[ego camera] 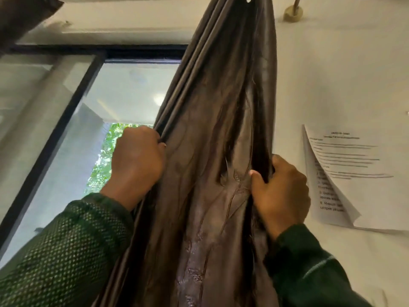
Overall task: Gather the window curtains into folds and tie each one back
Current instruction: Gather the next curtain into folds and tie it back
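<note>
Two hands grip one curtain: the left hand (137, 160) fists its pleated left edge, the right hand (281, 191) curls round its right edge. The curtain (212, 151), glossy dark brown fabric, hangs vertically between the window (124, 94) and white wall (332, 74), which bears one curling printed sheet (354, 173).

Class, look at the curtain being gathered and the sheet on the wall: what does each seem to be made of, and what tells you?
Curtain: likely a smooth satin-like woven fabric, brown, with a soft sheen and sharp folds. Sheet: thin white printed paper, its lower left edge curling off the wall.
</note>
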{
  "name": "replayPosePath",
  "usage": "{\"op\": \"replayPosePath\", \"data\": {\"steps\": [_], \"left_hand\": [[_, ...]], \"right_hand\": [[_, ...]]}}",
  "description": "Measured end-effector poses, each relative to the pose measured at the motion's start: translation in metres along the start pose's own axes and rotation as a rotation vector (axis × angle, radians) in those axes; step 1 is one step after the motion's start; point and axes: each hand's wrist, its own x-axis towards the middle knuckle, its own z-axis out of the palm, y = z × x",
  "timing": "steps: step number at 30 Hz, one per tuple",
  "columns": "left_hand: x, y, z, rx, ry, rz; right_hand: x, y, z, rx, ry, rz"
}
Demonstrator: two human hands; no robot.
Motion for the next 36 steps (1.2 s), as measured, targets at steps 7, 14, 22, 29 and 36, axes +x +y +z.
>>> {"op": "replayPosePath", "data": {"steps": [7,14,22,29,36], "left_hand": [[-0.014,0.054,0.007,-0.206,-0.041,0.041],[-0.018,0.054,0.017,-0.418,-0.075,-0.059],[-0.021,0.053,0.023,-0.471,-0.091,-0.072],[-0.018,0.028,0.030,-0.276,-0.049,-0.065],[-0.021,0.022,0.027,-0.432,-0.025,-0.124]], "right_hand": [[-0.035,-0.038,0.010,0.083,-0.278,-0.139],[-0.067,-0.038,0.019,0.113,-0.492,-0.176],[-0.078,-0.043,0.027,0.116,-0.623,-0.212],[-0.110,-0.010,0.075,-0.017,-1.040,0.002],[-0.072,0.029,0.062,0.661,-0.944,0.259]]}}
